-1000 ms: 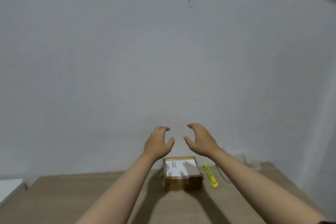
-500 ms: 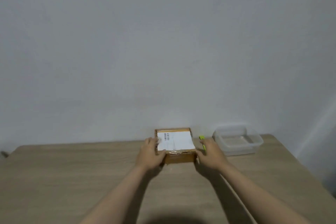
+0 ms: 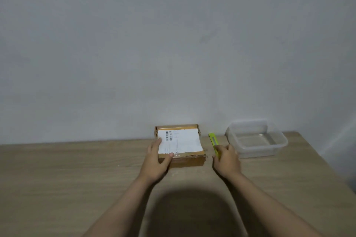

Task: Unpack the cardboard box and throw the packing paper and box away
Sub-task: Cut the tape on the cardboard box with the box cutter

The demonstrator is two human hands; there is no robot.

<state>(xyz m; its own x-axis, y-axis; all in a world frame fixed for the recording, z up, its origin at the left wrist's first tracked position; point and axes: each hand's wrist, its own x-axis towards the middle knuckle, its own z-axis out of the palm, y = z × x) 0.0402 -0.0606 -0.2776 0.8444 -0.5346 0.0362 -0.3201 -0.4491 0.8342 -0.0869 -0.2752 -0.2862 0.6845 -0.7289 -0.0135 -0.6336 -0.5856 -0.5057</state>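
Observation:
A small brown cardboard box (image 3: 185,160) with a white shipping label on top lies taped shut at the back of the wooden table (image 3: 77,179), close to the wall. My left hand (image 3: 157,161) grips its near left corner, thumb on the top. Just right of the box lies a yellow-green utility knife (image 3: 213,140). My right hand (image 3: 227,159) has its fingers closed around the knife's near end. The knife still rests on the table.
An empty clear plastic container (image 3: 256,140) stands at the back right of the table, beside the knife. A plain grey wall rises directly behind the table. The table's right edge slants down at the far right.
Both hands came down from above the box onto it. My right hand then left the box's right side and closed on the knife. The left hand stays on the box.

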